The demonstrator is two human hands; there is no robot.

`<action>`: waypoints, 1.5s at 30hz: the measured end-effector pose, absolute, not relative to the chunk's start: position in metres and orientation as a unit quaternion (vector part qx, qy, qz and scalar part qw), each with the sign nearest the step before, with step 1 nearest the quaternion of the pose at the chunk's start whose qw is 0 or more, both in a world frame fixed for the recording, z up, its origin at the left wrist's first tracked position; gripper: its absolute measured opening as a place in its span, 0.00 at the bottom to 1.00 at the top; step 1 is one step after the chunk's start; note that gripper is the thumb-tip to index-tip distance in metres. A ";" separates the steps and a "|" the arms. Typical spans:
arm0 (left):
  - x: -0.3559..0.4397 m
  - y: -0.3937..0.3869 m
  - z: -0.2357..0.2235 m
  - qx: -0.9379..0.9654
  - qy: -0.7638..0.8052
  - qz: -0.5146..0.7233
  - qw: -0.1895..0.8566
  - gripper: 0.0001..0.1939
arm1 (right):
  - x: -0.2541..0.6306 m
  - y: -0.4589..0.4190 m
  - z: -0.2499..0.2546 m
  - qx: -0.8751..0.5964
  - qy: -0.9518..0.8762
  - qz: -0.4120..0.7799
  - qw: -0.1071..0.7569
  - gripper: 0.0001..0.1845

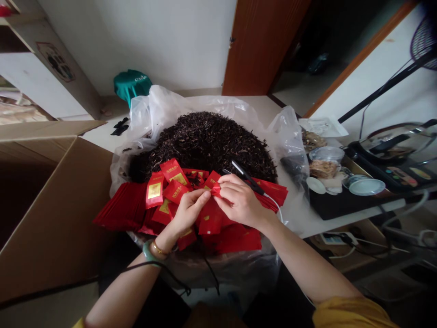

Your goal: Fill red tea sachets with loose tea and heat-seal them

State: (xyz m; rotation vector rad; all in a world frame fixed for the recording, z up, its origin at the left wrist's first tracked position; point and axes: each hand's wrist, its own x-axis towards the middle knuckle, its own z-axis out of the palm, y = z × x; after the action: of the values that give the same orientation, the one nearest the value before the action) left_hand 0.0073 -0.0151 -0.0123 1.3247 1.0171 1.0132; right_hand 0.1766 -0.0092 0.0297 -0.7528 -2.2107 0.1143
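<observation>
Both my hands meet over a heap of small red packets (164, 200) lying at the near edge of a big mound of dark loose tea leaves (205, 141). My left hand (187, 209) and my right hand (237, 198) pinch the same small red packet (214, 189) between their fingertips. A black hair-straightener-like sealing tool (247, 176) with a white cord lies just behind my right hand. The tea sits in a clear plastic bag (160, 109) lining a tub. A green bangle is on my left wrist.
An open cardboard box (51, 200) stands at the left. To the right a black tray (341, 202) holds white saucers, small bowls and a glass-lidded pan. A power strip with cables lies below it. A green cap sits by the far wall.
</observation>
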 end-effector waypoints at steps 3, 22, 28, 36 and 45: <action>0.008 -0.014 -0.008 0.510 0.430 0.441 0.601 0.25 | 0.177 -0.010 0.032 -0.280 -0.877 0.043 0.388 0.12; -0.002 -0.006 -0.007 0.592 0.402 0.379 0.587 0.25 | 0.183 -0.010 0.036 -0.289 -0.878 0.093 0.370 0.11; 0.001 -0.007 -0.006 0.570 0.395 0.400 0.599 0.26 | 0.183 -0.010 0.036 -0.284 -0.868 0.134 0.385 0.10; -0.001 -0.007 -0.008 0.593 0.407 0.391 0.574 0.23 | 0.188 -0.017 0.043 -0.359 -0.859 0.237 0.278 0.10; -0.002 -0.011 -0.010 0.652 0.451 0.446 0.416 0.18 | 0.187 -0.013 0.037 -0.382 -0.847 0.246 0.276 0.11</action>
State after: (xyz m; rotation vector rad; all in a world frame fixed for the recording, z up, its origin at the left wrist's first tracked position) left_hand -0.0022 -0.0111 -0.0102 1.6363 1.1316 1.1196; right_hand 0.1866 -0.0129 0.0372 -1.0264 -2.2747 0.6622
